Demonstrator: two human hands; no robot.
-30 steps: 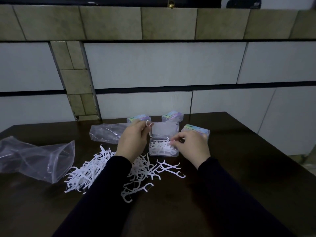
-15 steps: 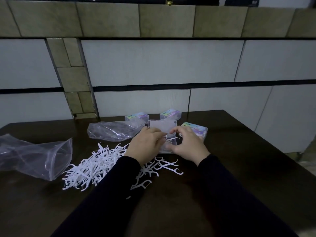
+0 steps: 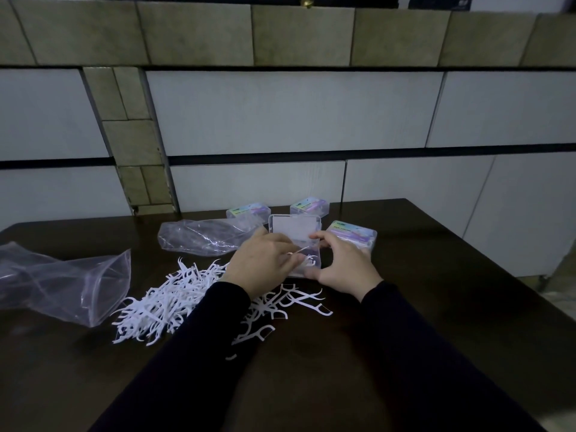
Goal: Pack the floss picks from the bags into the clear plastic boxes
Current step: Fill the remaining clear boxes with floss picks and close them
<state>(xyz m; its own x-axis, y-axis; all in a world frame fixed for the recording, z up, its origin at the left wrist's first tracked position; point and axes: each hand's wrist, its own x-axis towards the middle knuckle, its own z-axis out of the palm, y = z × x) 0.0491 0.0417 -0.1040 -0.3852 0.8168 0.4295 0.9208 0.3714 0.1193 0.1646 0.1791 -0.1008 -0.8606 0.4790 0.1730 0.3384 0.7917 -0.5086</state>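
An open clear plastic box stands in the middle of the dark table, its lid tilted up at the back. White floss picks lie inside it. My left hand is at the box's left side and pinches a floss pick over the box. My right hand curls round the box's right side. A heap of loose white floss picks lies on the table left of and under my left arm.
Three closed clear boxes with coloured labels stand behind: one, another and a third. An empty clear bag lies left of the box, a larger bag at far left. A tiled wall rises behind the table.
My left hand came down from above the lid to the box with a pick. My right hand moved from over the picks to the box's right side.
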